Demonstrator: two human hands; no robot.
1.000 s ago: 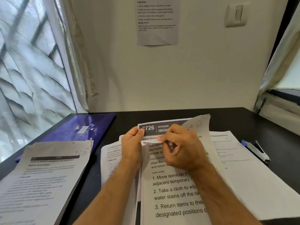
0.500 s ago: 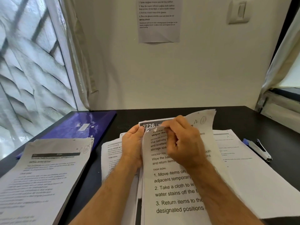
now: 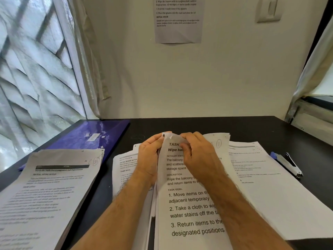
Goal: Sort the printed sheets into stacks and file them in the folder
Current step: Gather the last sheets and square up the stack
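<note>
A bundle of printed sheets (image 3: 187,210) lies in front of me on the black desk, its top page headed "Wipe bal…". My left hand (image 3: 148,159) pinches the bundle's top left corner. My right hand (image 3: 200,156) grips the top edge beside it, fingers curled over the paper. A second stack (image 3: 46,192) marked "51" sits at the left, partly over the blue folder (image 3: 90,138). More sheets (image 3: 266,181) spread to the right, and another sheet (image 3: 124,170) shows under my left wrist.
A blue and white staple remover or clip tool (image 3: 288,165) lies at the right beside the sheets. A printed notice (image 3: 178,20) hangs on the wall ahead. A window is at the left, a curtain and sill at the right.
The dark "2726 KITCHEN" header sheet behind the top page has dropped out of sight. Both hands have closed together at the top corner, and the top page now covers it.
</note>
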